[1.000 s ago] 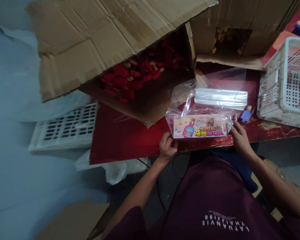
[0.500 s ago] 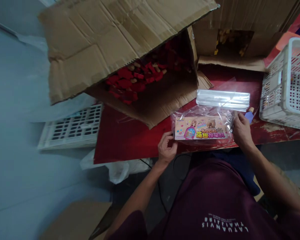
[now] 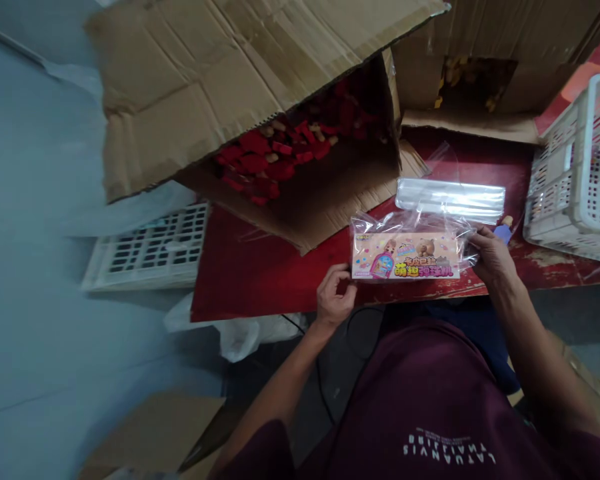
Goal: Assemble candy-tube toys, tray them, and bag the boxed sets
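here's the card [image 3: 405, 256], print side up, just in from the near edge of the bench [image 3: 260, 280], close to the body, probably so both hands can reach its ends easily. a clear bag [image 3: 380, 222] shows above it and past its right end; whether the card lies inside or on top, i can't tell. left hand [image 3: 336, 293] now: fingers curled in a loop, tips at the card's lower left corner, likely steadying it, though how firm that pinch is doesn't show. over at the card's right end, the right hand [image 3: 494, 259] is closed on bunched film of the bag, which seems to hold it taut. just beyond the card lies a stack [image 3: 450, 199] of clear sleeves, handy by the look of it. beyond the card to the left, a box [image 3: 180, 100] lies open towards it, perhaps for easy reach at the red pieces [image 3: 260, 160].
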`<state>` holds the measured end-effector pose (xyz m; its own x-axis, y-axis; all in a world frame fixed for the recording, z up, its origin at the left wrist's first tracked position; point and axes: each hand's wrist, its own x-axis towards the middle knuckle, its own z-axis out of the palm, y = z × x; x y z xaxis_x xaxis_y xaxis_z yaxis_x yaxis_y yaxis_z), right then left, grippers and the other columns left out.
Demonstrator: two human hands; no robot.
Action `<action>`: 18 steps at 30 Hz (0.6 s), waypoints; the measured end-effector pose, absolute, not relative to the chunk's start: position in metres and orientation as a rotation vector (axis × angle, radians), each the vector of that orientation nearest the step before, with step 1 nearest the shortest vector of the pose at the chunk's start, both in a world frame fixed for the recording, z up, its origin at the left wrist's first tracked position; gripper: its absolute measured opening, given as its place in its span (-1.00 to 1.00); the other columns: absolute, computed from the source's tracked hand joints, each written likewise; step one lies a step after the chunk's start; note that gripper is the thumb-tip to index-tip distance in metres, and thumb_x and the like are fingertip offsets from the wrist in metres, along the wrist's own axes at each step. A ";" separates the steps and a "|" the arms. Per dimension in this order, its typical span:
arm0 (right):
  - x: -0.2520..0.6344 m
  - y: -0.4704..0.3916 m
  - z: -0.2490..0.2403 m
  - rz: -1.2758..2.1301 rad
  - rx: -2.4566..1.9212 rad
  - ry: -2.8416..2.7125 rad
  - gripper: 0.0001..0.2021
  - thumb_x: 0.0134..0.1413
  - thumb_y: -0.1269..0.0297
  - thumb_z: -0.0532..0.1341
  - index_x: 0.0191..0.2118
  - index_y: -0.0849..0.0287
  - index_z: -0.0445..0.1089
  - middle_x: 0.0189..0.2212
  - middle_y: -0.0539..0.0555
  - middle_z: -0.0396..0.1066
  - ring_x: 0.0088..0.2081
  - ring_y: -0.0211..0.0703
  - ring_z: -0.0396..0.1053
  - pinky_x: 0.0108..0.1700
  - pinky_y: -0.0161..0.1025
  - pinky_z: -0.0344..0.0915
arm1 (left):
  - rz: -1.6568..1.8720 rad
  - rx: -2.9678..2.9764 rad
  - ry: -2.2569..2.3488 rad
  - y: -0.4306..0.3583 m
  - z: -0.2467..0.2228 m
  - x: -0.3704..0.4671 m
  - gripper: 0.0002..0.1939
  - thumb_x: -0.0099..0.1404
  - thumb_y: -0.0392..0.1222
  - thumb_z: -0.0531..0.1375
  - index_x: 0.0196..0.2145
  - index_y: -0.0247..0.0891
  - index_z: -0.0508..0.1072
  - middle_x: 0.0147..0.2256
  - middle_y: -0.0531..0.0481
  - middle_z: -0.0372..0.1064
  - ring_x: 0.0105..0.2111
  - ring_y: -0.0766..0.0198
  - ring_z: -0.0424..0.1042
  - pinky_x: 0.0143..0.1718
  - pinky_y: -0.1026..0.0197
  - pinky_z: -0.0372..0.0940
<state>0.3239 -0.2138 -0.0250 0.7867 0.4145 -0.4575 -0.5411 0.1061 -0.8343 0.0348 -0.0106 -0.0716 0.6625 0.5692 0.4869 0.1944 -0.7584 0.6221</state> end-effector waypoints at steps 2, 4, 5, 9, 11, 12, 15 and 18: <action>0.314 -0.218 -0.030 0.679 -1.297 0.117 -0.65 -0.33 0.28 0.52 -0.36 0.10 0.41 -0.53 -0.11 0.36 -0.59 -0.40 0.19 -0.59 -0.41 0.12 | 0.947 2.359 0.577 -0.011 -0.070 0.033 -0.89 0.19 -0.38 0.17 -0.34 -0.21 0.39 -0.22 -0.08 0.51 -0.20 0.18 0.54 -0.16 0.15 0.43; 0.301 -0.225 -0.034 0.678 -1.347 0.086 -0.61 -0.21 0.11 0.51 -0.30 0.08 0.37 -0.57 -0.14 0.28 -0.63 -0.41 0.08 -0.62 -0.40 -0.02 | 0.961 2.372 0.539 -0.013 -0.071 0.031 -0.88 0.20 -0.40 0.17 -0.34 -0.21 0.40 -0.21 -0.08 0.50 -0.19 0.19 0.54 -0.16 0.16 0.43; 0.294 -0.228 -0.037 0.672 -1.391 0.058 -0.61 -0.13 0.03 0.48 -0.27 0.08 0.35 -0.58 -0.16 0.25 -0.64 -0.40 0.04 -0.62 -0.39 -0.07 | 0.966 2.379 0.520 -0.013 -0.072 0.030 -0.88 0.21 -0.40 0.16 -0.34 -0.21 0.41 -0.20 -0.09 0.50 -0.19 0.19 0.54 -0.16 0.16 0.43; 0.272 -0.236 -0.056 0.446 -1.684 -0.161 -0.67 0.15 -0.07 0.26 -0.33 0.10 0.30 -0.58 -0.11 0.20 -0.56 -0.32 0.09 -0.51 -0.33 0.04 | 0.937 2.407 0.514 -0.014 -0.090 0.027 -0.92 0.23 -0.35 0.18 -0.35 -0.21 0.44 -0.19 -0.11 0.49 -0.20 0.19 0.52 -0.19 0.18 0.42; 0.269 -0.236 -0.069 0.262 -1.846 -0.282 -0.72 0.22 0.00 0.17 -0.38 0.10 0.28 -0.56 -0.08 0.21 -0.51 -0.27 0.13 -0.44 -0.29 0.09 | 0.898 2.410 0.565 -0.012 -0.104 0.027 -0.95 0.23 -0.29 0.19 -0.36 -0.22 0.46 -0.20 -0.12 0.48 -0.24 0.19 0.52 -0.23 0.19 0.41; 0.270 -0.236 -0.075 0.192 -1.921 -0.334 -0.74 0.23 0.05 0.14 -0.40 0.09 0.27 -0.56 -0.07 0.20 -0.50 -0.25 0.12 -0.41 -0.27 0.09 | 0.874 2.409 0.597 -0.011 -0.111 0.026 -0.95 0.23 -0.26 0.20 -0.35 -0.22 0.48 -0.21 -0.13 0.47 -0.25 0.18 0.52 -0.25 0.19 0.41; 0.279 -0.234 -0.093 0.106 -2.113 -0.437 -0.80 0.17 0.17 0.11 -0.45 0.07 0.22 -0.60 -0.06 0.16 -0.53 -0.22 0.07 -0.39 -0.23 0.04 | 0.790 2.401 0.648 -0.004 -0.132 0.026 -0.88 0.23 -0.17 0.22 -0.29 -0.23 0.52 -0.25 -0.15 0.44 -0.25 0.12 0.50 -0.23 0.13 0.41; 0.293 -0.234 -0.104 0.213 -2.171 -0.474 -0.87 0.09 0.25 0.14 -0.45 0.06 0.21 -0.58 -0.03 0.20 -0.51 -0.18 0.10 -0.35 -0.21 0.04 | 0.740 2.372 0.633 0.001 -0.145 0.026 -0.81 0.23 -0.09 0.25 -0.28 -0.24 0.53 -0.28 -0.17 0.42 -0.22 0.03 0.48 -0.14 -0.01 0.41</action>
